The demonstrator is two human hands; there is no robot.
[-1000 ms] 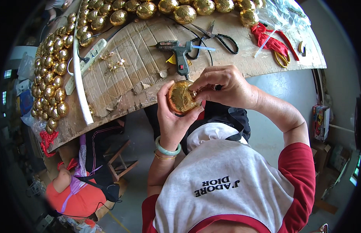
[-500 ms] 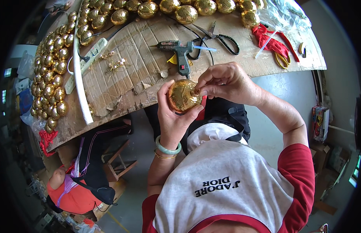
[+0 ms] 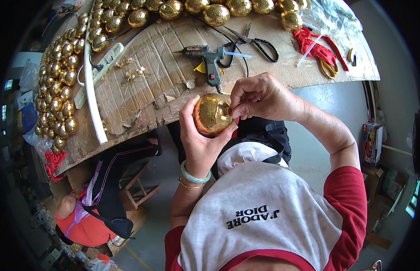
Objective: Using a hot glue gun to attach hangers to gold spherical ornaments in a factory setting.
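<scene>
The shiny, crinkled gold ball (image 3: 213,114), orange-red along its left side, sits between the hands (image 3: 200,151).

The left forearm (image 3: 184,204) rises steeply, its wrist (image 3: 198,168) nearly straight; the left hand (image 3: 201,147) is cupped, thumb (image 3: 225,133) and fingers (image 3: 187,114) curved wide apart. The right arm (image 3: 325,128) bends sharply at the elbow (image 3: 347,153), and the right hand (image 3: 262,100) points leftward, thumb and forefinger pinched together, the others curled.

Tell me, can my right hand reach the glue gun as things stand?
Probably yes: the glue gun lies close to your right hand, ahead and leftward, and nothing seems to block the way, though that hand is busy at the gold ball in your left hand.
</scene>
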